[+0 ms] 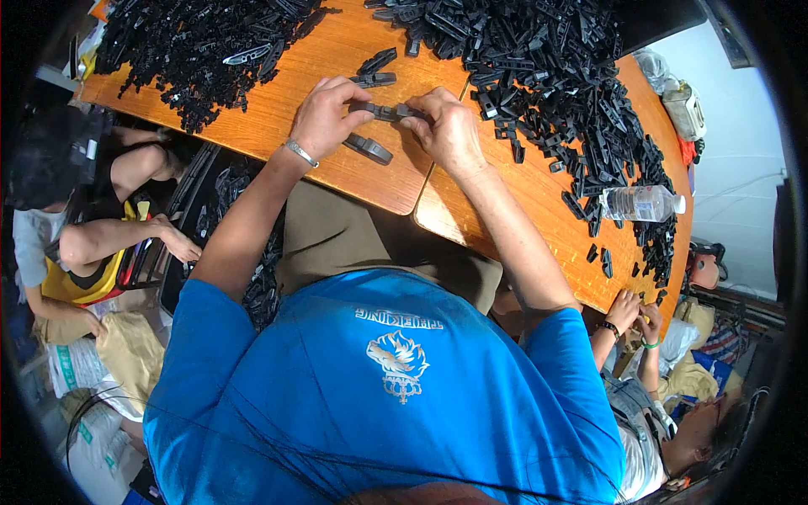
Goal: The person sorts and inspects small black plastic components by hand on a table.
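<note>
Between both hands, above the wooden table (396,181), a long black plastic piece (385,112) is held roughly level. My left hand (322,118), with a metal bracelet at the wrist, pinches its left end between thumb and fingers. On the other end, my right hand (452,135) closes its thumb and fingertips; whether that end is a separate part I cannot tell. Just below lies a similar dark piece (368,150), close to my left thumb. Two more black pieces rest beyond the hands, one flat (373,80) and another tilted behind it (378,61).
Heaps of small black plastic parts cover the table at the far left (194,63) and far right (539,67). A clear bottle (640,204) lies among parts at right. One person sits at left; a co-worker's hands (624,311) touch the table's right edge.
</note>
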Demonstrator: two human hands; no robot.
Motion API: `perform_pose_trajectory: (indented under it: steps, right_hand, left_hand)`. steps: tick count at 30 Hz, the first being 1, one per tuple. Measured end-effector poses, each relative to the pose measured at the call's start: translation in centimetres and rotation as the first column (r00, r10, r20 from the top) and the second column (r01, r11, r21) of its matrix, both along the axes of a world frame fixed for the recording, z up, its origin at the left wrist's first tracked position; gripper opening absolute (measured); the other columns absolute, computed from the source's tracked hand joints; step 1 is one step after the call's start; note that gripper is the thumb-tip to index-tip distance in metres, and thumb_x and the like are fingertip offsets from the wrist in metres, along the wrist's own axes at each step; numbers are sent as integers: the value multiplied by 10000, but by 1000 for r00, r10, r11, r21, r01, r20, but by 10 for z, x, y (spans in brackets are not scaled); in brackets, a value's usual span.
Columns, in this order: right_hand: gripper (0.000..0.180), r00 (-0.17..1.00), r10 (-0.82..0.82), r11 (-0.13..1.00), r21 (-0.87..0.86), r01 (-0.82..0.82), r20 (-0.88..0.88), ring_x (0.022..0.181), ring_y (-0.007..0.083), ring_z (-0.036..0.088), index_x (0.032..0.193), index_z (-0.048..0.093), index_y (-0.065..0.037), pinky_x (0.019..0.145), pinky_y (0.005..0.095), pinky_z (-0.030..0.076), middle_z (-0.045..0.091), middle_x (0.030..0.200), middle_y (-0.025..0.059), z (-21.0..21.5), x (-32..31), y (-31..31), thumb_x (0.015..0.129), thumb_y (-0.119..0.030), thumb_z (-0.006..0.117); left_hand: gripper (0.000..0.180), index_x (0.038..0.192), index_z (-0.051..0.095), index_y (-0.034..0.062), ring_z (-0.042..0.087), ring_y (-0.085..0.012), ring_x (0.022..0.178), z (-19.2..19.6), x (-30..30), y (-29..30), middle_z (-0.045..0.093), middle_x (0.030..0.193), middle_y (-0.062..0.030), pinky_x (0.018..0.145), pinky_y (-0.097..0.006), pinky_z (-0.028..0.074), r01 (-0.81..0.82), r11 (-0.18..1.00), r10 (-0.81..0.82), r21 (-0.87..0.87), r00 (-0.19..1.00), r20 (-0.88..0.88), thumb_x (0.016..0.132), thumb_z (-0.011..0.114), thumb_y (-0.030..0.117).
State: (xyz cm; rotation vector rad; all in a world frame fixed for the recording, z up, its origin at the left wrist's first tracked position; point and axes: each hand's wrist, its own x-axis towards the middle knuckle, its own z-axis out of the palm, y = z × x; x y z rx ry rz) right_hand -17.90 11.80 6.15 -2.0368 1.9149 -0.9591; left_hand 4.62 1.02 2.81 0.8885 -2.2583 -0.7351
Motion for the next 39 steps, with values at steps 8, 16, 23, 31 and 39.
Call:
perform_pose_trajectory:
  steps: [8, 16, 23, 31, 39]
  right_hand:
    - [260, 997, 75, 997, 6, -75, -4, 898, 361, 738, 1017, 813, -47, 763, 454, 587, 729, 994, 131, -12, -6, -13, 789, -121, 912]
    - [259, 981, 118, 989, -73, -131, -154, 856, 387, 715, 1000, 779, -79, 708, 475, 575, 675, 927, 123, -15, 10, -32, 769, -128, 883]
    - [265, 965, 240, 969, 93, -231, -104, 902, 362, 733, 1039, 812, -101, 778, 461, 591, 722, 978, 100, 0, -3, -3, 840, -260, 885]
    - [292, 803, -312, 936, -19, 352, -508, 869, 391, 764, 1137, 741, -73, 742, 489, 627, 723, 1056, 162, 16, -77, 22, 912, -246, 813]
    - [228, 830, -290, 956, -108, 272, -477, 772, 391, 766, 947, 697, -30, 699, 490, 629, 746, 918, 190, 6, -59, 2, 927, -245, 770]
  left_hand:
    - [232, 1026, 779, 22, 679, -285, 1056, -6, 0, 0, 699, 1034, -97, 905, -393, 558, -1, 1000, 0, -8, 998, -68, 816, 878, 40]
    - [193, 959, 728, -19, 661, -228, 851, -7, -16, 3, 653, 932, -88, 762, -334, 537, 23, 999, -16, 36, 983, -183, 808, 845, -42]
    - [194, 1035, 770, 9, 661, -190, 949, -2, 10, -10, 686, 989, -54, 803, -335, 545, 320, 943, -305, 91, 941, -150, 852, 831, -10]
    - [275, 1138, 781, 60, 671, -319, 1077, 0, -17, -21, 692, 1134, -117, 942, -431, 550, -165, 953, 152, -255, 986, -72, 882, 854, 129]
    - [245, 1081, 763, 55, 704, -304, 951, 2, -38, -13, 725, 981, -99, 815, -433, 572, -169, 973, 175, -158, 984, 21, 893, 860, 178]
